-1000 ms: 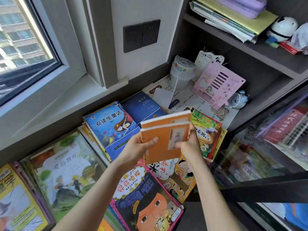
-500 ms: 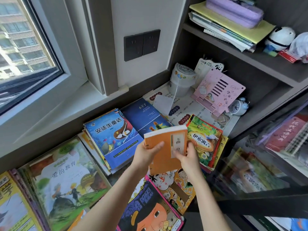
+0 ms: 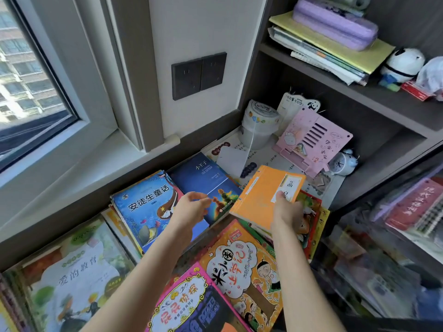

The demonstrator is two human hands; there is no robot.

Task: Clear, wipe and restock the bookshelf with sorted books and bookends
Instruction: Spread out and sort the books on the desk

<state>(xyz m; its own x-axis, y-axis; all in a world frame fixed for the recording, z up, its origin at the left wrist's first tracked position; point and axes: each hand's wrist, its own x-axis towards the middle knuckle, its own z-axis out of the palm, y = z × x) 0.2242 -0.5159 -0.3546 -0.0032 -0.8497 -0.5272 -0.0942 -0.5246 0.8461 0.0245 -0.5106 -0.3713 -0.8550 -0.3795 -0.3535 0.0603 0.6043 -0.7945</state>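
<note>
The right hand [image 3: 286, 212] grips a thin orange paper book [image 3: 261, 195] by its near edge, with the thumb on top next to the white label. The book is tilted. It is over a pile of bright picture books [image 3: 311, 209] on the right, but I cannot tell if it touches them. The left hand [image 3: 191, 207] holds nothing, and its fingers are loose and a bit bent. It hangs above a dark blue book [image 3: 203, 176]. Just beside that lies a light blue book with a sea picture [image 3: 143, 207]. Behind the orange book stand a pink plastic book stand [image 3: 311, 140], a round white tub [image 3: 260, 123] and a small blue clock [image 3: 342, 164]. A big orange cartoon book [image 3: 242, 271] lies between the arms.
</note>
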